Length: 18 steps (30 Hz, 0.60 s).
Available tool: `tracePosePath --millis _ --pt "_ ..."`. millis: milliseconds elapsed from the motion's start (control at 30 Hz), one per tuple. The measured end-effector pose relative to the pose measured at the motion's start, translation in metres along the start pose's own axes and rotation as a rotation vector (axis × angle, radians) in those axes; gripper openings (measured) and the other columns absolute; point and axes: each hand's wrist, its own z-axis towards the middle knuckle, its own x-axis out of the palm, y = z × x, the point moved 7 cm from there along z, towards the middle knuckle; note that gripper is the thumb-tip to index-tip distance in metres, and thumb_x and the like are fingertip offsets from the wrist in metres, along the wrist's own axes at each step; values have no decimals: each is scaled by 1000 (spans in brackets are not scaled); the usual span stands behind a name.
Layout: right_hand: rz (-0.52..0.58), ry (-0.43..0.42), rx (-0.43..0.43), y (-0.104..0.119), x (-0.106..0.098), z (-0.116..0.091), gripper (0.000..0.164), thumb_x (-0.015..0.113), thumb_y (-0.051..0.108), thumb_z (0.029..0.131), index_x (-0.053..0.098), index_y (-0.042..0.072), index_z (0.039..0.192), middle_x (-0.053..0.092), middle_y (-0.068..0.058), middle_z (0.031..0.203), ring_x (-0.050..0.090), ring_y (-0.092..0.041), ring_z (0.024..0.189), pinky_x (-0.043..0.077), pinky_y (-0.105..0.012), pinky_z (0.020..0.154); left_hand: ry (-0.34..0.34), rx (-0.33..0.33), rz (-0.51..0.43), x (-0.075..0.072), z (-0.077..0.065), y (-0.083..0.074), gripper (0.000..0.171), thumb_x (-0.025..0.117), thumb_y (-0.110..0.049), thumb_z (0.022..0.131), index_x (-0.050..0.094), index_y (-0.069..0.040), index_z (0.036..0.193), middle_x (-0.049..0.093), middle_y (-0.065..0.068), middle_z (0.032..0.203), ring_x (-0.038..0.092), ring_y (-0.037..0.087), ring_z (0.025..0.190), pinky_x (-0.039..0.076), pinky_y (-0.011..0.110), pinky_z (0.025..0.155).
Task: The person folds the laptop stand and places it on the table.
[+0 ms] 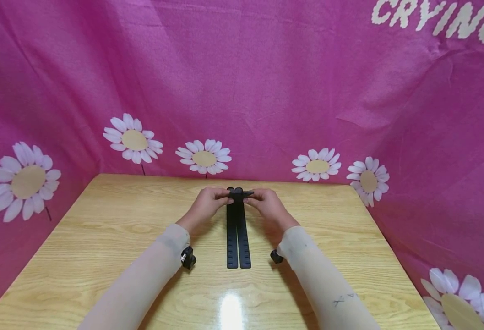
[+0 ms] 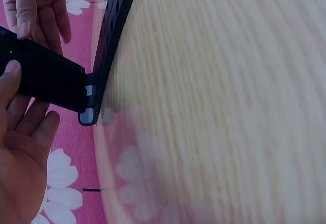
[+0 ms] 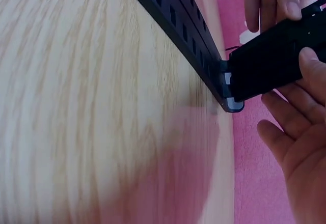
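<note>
A black folding stand has two long slotted legs (image 1: 232,243) lying side by side on the table, pointing toward me. At its far end a black plate (image 2: 46,74) stands up from the legs at a hinge. My left hand (image 1: 206,204) pinches the plate's left side, thumb on the near face and fingers behind. Opposite it, my right hand (image 1: 269,206) pinches the right side the same way. In the right wrist view the plate (image 3: 270,56) rises from the legs' end, where light pads show. The plate's top edge is cut off in both wrist views.
The light wood table (image 1: 122,243) reaches a pink cloth (image 1: 242,91) printed with white daisies, which hangs behind and at both sides. The stand's far end is close to the table's back edge. Small black devices (image 1: 188,258) sit at both wrists.
</note>
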Motion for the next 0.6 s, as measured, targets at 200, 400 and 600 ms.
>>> tracePosePath --millis 200,400,600 --pt "31 62 19 -3 3 -4 25 69 19 100 77 27 121 75 5 119 66 -16 116 52 -46 105 63 -5 -2 2 -4 5 27 71 -19 98 76 -17 124 76 -1 116 66 12 108 53 31 93" --pt "-20 89 21 -6 4 -8 30 66 15 101 74 27 127 72 4 127 62 -16 123 53 -37 102 142 -44 -35 4 -11 10 33 68 -16 100 71 -20 133 72 1 126 66 13 114 52 29 91" --pt "-69 123 16 -7 5 -13 32 67 13 100 72 24 130 69 -1 134 57 -18 101 44 -27 74 196 -27 5 5 -14 13 36 70 -17 98 70 -27 133 68 -6 135 55 15 133 44 33 96"
